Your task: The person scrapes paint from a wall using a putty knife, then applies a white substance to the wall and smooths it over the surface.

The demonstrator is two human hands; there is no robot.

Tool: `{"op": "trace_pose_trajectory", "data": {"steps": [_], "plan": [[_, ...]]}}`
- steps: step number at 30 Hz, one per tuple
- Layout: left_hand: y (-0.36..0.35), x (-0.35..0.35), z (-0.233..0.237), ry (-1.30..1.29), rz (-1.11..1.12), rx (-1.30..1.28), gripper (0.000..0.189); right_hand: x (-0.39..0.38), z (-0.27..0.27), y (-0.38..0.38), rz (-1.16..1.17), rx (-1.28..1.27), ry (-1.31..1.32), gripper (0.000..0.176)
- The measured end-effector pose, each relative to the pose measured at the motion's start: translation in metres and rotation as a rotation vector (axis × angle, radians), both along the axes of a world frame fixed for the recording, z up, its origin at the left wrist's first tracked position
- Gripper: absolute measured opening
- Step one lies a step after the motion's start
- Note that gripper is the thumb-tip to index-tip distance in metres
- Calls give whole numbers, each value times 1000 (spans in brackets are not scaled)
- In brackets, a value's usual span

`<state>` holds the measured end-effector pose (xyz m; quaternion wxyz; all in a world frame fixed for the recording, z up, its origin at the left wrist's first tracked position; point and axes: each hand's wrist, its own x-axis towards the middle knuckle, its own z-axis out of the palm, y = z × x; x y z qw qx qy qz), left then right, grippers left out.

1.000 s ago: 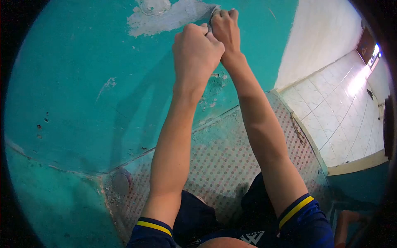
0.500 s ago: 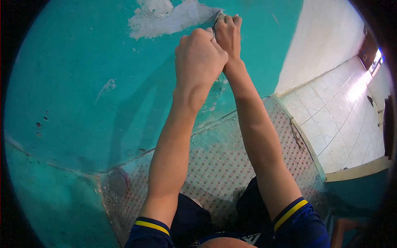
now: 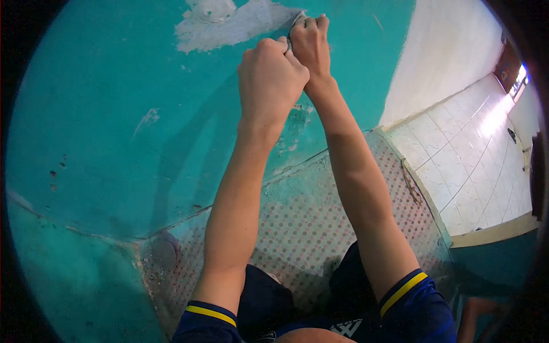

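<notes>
My left hand (image 3: 270, 74) is closed in a fist around a handle mostly hidden by its fingers. Just beyond it, my right hand (image 3: 310, 44) presses bent fingers onto the same tool. Only a thin pale edge of this scraper (image 3: 299, 16) shows at the fingertips, so its full shape is hidden. The edge meets the turquoise wall (image 3: 143, 68) at the right end of a bare grey-white patch (image 3: 234, 28). Both arms reach up and forward, the hands close together.
Below the wall lies a worn dotted floor covering (image 3: 303, 228), with my knees over it. White floor tiles (image 3: 457, 160) are beyond a raised edge at right. A white wall section (image 3: 446, 51) adjoins the turquoise. Part of another person's arm (image 3: 474, 314) shows at lower right.
Both hands appear slightly further left, along with a small shift of the whole view. Their grip on the scraper looks the same.
</notes>
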<state>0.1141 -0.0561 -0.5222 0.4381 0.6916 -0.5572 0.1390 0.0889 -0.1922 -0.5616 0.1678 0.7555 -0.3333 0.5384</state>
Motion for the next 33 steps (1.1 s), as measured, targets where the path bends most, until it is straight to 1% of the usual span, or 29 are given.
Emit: {"op": "trace_pose_trajectory", "data": {"steps": [1, 2, 3, 5, 6, 9, 10, 12, 13, 14, 15, 17, 18, 20, 25, 27, 29, 31, 33], "plan": [[-2, 2, -3, 6, 2, -6, 27, -2, 4, 1, -85, -2, 115, 32], [-4, 4, -5, 4, -9, -37, 27, 1, 2, -1, -74, -8, 59, 36], [-5, 7, -10, -4, -8, -45, 27, 3, 0, -3, -73, -15, 50, 36], [3, 3, -8, -56, -34, -74, 28, 2, -2, 4, 9, -87, -156, 41], [6, 1, -6, 68, -22, 70, 30, 0, -1, 5, 11, -18, -109, 43], [17, 2, -2, -3, 20, 26, 32, 15, -17, 9, 19, -63, -180, 44], [17, 5, -5, -5, 14, 28, 32, 15, -18, 12, -6, -3, -113, 46], [15, 13, -11, 64, -21, -21, 32, 20, -20, 17, -43, 27, -162, 45], [14, 13, -10, 57, -29, -21, 32, 22, -20, 17, -75, 56, -208, 44], [15, 13, -10, 64, -31, -31, 32, 25, -22, 16, -111, 57, -231, 39], [14, 12, -12, 73, -33, -40, 32, 26, -24, 14, -118, 58, -232, 39], [12, 14, -13, 100, -63, -66, 32, 20, -19, 21, -134, -10, -307, 37], [11, 15, -13, 127, -84, -94, 31, 19, -17, 22, -138, -10, -305, 37], [13, 15, -9, 126, -94, -84, 31, 20, -16, 19, -27, 35, -313, 37], [7, 14, -11, 78, -105, -50, 29, 16, -13, 10, -43, 33, -273, 37], [3, 16, -8, 95, -141, -87, 30, 14, -12, 9, -43, 39, -248, 36], [4, 16, -1, 126, -143, -53, 31, 15, -10, 10, -13, 71, -292, 25], [3, 13, 3, 157, -145, -18, 31, 9, -8, 10, 23, 106, -246, 28], [3, 9, 3, 103, -108, -6, 32, 4, -6, 8, 63, 137, -205, 31]]}}
